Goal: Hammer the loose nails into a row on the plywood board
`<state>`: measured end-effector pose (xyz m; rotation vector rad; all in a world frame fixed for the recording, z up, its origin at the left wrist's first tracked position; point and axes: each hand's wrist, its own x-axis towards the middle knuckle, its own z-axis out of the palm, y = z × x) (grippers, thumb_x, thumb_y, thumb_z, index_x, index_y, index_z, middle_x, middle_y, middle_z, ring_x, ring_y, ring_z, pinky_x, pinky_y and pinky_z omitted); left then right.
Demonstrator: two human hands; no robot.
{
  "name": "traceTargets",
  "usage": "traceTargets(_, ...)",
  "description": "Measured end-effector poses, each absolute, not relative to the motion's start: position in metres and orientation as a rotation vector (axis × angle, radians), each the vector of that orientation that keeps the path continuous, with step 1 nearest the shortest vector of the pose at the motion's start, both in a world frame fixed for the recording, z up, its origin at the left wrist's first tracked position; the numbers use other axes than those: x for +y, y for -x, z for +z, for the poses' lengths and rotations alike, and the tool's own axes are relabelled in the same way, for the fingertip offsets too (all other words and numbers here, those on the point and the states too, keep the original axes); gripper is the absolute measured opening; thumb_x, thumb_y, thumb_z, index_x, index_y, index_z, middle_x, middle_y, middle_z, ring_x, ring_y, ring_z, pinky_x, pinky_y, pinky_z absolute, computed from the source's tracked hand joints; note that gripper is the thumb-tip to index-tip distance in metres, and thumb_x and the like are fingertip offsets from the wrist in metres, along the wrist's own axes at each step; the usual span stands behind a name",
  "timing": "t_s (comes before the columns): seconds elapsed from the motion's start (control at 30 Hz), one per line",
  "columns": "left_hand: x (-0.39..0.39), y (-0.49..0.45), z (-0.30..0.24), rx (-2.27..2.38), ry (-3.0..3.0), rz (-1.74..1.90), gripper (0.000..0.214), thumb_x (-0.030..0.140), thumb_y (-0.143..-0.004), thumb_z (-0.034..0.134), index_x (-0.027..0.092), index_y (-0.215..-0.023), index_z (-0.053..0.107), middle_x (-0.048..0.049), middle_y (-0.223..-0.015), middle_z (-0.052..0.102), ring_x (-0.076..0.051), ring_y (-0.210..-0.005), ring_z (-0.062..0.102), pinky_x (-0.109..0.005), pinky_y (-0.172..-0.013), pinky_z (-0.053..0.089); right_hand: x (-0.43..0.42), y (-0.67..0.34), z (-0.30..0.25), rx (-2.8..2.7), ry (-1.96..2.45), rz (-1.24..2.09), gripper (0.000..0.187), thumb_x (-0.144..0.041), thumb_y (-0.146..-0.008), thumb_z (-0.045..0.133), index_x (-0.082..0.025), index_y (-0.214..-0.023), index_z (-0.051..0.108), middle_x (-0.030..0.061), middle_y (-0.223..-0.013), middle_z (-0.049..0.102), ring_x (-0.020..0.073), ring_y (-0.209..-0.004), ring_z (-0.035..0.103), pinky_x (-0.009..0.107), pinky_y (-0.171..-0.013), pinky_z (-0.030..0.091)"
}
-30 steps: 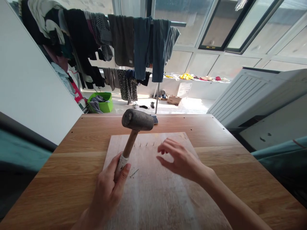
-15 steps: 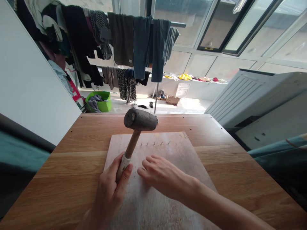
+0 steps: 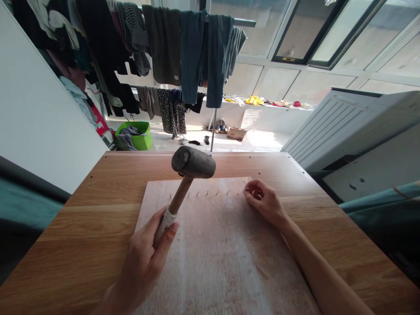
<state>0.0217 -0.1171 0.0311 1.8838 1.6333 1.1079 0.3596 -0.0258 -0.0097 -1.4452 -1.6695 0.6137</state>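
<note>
My left hand (image 3: 149,247) is wrapped round the white-covered grip of a mallet (image 3: 193,162), whose dark head is held up above the board. Beneath it lies a pale wooden board (image 3: 210,258) with a row of several thin nails (image 3: 207,193) standing near its far edge. At the right end of that row, my right hand (image 3: 264,201) has its thumb and fingers pinched together by the board's far right corner. A small nail seems to be between the fingertips, though it is too small to see well. Small dark dots mark the board nearer to me.
The board rests on a wood-grain table (image 3: 85,227). Past its far edge are hanging clothes (image 3: 193,57), a green basin (image 3: 141,138) with cloth in it, and a cardboard box (image 3: 236,133) on the floor. A white ribbed cabinet (image 3: 334,118) stands at the right.
My right hand has moved from the middle of the board to the far right end of the nail row. The left hand still holds the mallet up, nearly in place. The view has shifted slightly.
</note>
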Motion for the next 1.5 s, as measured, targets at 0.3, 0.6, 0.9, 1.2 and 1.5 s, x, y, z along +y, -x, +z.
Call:
traceTargets(0.3,-0.117,-0.023,0.028,1.606,-1.964,1.069,0.038,0.046,-0.098,0.055,0.018,-0.121,0.066,0.0005,-0.079,0.072,-0.015,-0.063,0.067,-0.024,-0.066,0.058,-0.025,-0.355,-0.003,-1.895,1.486,0.518,0.005,-0.026,-0.082,0.062,-0.023,-0.085,0.060,-0.0049,-0.066,0.054,0.0130,-0.056,0.051,0.026,-0.058,0.044)
traceTargets(0.6,-0.115,-0.023,0.026,1.606,-2.002,1.052,0.038,0.046,-0.099,0.054,0.019,-0.123,0.066,0.0006,-0.081,0.074,-0.015,-0.065,0.068,-0.025,-0.065,0.058,-0.023,-0.354,-0.008,-1.948,1.418,0.485,0.021,-0.021,-0.084,0.061,-0.025,-0.104,0.059,-0.0017,-0.081,0.067,0.0138,-0.062,0.057,0.027,-0.063,0.048)
traceTargets(0.9,-0.115,-0.023,0.023,1.591,-1.998,0.979,0.041,0.048,-0.099,0.052,0.020,-0.124,0.066,-0.0010,-0.084,0.075,-0.017,-0.068,0.070,-0.028,-0.068,0.060,-0.022,-0.357,-0.015,-1.912,1.411,0.466,0.032,-0.024,-0.087,0.063,-0.025,-0.118,0.057,-0.0005,-0.087,0.070,0.0150,-0.064,0.056,0.027,-0.063,0.049)
traceTargets(1.2,-0.101,-0.051,0.041,1.415,-2.019,0.729,0.038,0.041,-0.100,0.051,0.020,-0.129,0.063,-0.0087,-0.110,0.076,-0.023,-0.098,0.073,-0.038,-0.089,0.060,-0.024,-0.356,-0.015,-1.904,1.435,0.387,0.036,-0.025,-0.085,0.064,-0.024,-0.121,0.058,-0.0018,-0.081,0.070,0.0147,-0.059,0.056,0.027,-0.064,0.048)
traceTargets(1.5,-0.085,-0.083,0.049,1.255,-1.998,0.626,0.030,0.030,-0.099,0.052,0.017,-0.124,0.063,-0.0105,-0.110,0.075,-0.025,-0.102,0.070,-0.042,-0.094,0.055,-0.025,-0.356,-0.015,-1.836,1.573,0.271,0.042,-0.032,-0.079,0.068,-0.021,-0.119,0.061,-0.0057,-0.061,0.059,0.0161,-0.052,0.055,0.026,-0.058,0.048)
